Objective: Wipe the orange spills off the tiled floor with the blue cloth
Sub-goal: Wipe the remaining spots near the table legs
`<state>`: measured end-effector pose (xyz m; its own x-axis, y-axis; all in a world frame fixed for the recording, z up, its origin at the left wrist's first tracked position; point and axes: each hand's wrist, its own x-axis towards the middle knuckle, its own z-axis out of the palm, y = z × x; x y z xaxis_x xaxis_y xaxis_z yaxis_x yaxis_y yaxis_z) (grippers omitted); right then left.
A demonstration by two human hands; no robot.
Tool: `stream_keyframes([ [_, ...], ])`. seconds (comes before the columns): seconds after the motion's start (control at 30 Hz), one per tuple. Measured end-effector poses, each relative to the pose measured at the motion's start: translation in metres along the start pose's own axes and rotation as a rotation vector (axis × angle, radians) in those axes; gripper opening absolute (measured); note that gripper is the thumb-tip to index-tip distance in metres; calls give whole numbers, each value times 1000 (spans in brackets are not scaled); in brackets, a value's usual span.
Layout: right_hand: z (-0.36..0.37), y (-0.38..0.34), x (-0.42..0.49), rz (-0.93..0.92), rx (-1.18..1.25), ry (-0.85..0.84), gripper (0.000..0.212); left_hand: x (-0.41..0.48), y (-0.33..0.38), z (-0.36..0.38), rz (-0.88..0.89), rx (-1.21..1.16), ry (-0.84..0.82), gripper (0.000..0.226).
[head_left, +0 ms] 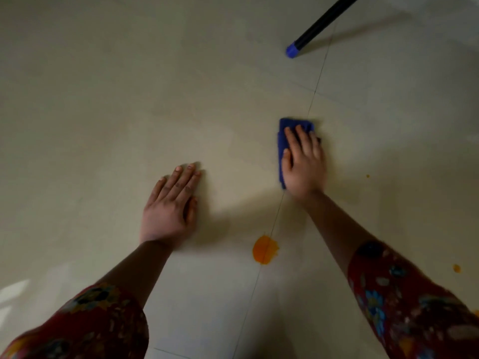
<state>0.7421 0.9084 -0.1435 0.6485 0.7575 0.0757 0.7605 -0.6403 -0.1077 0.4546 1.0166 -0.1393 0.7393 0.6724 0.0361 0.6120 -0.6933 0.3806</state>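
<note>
A folded blue cloth [283, 141] lies flat on the pale tiled floor [155, 86], on a grout line right of centre. My right hand [303, 161] presses down on it with the fingers spread over its top. My left hand [172, 203] rests flat on the bare tile to the left, holding nothing. An orange spill [265, 250] sits on the same grout line, nearer to me, between my two forearms. Smaller orange drops lie at the right: one drop [367, 176] beside my right hand and another drop [456, 268] by my right sleeve.
A black pole with a blue cap [294, 51] slants down onto the floor at the upper right, beyond the cloth. My red flowered sleeves fill the lower corners. Open tile stretches to the left and ahead.
</note>
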Motion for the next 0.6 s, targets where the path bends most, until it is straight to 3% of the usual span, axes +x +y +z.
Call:
stream_keyframes([
  [0.1,-8,32,-14,237,23,-1,57,0,-1,1,-10,-1,-12,54],
  [0.27,-29,38,-131,-18,35,-118,63,0,-2,1,-13,-13,6,55],
  [0.43,-26,16,-81,4,175,-92,56,-1,-2,3,-17,-3,1,55],
  [0.6,-27,-10,-153,-629,132,-274,55,-1,-1,2,-18,-10,14,55],
])
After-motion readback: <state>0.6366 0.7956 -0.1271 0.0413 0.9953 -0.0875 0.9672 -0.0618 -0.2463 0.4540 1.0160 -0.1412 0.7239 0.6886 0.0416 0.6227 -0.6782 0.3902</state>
